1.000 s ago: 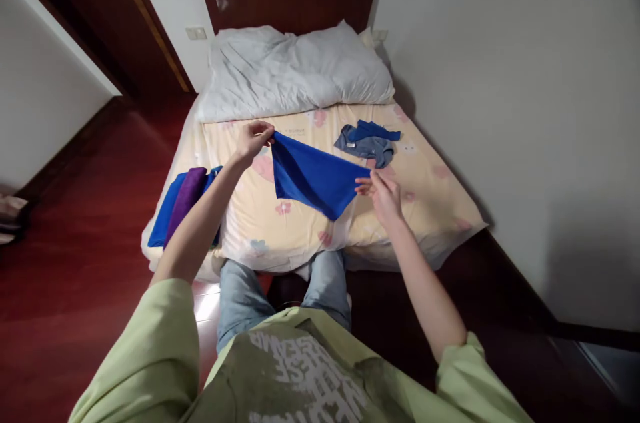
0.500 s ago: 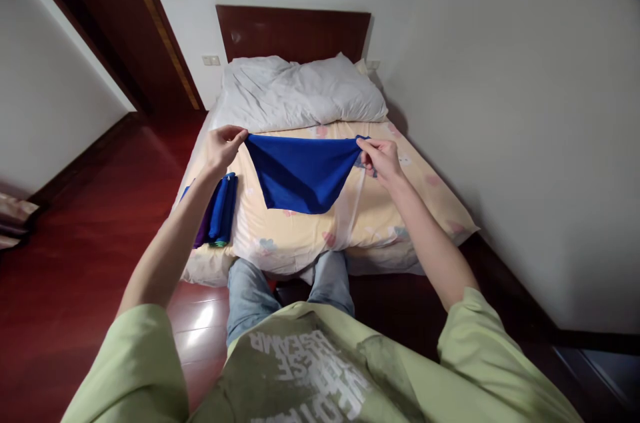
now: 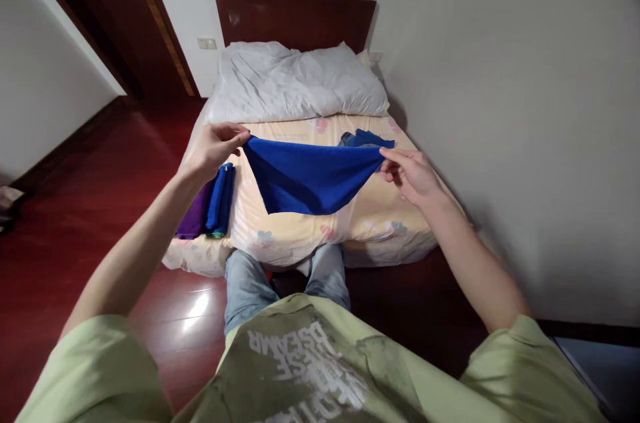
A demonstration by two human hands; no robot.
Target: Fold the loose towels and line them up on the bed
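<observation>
A blue cloth (image 3: 307, 176) hangs stretched in the air over the foot of the bed (image 3: 360, 223). My left hand (image 3: 213, 146) pinches its left corner. My right hand (image 3: 407, 173) pinches its right corner. The cloth sags into a point between them. Behind the cloth, on the sheet, lies a small heap of grey and blue cloths (image 3: 363, 139), partly hidden. On the bed's left edge sits a pile of folded cloths (image 3: 213, 203), blue on top of purple.
A white pillow (image 3: 295, 79) lies against the dark wooden headboard (image 3: 295, 13). A white wall runs close along the bed's right side. Dark red wooden floor (image 3: 90, 196) spreads to the left, with a doorway at the far left. My legs stand at the bed's foot.
My right hand went from the cloth's lower corner up and outward, so the cloth now hangs spread wide between both hands. The heap behind it shows again.
</observation>
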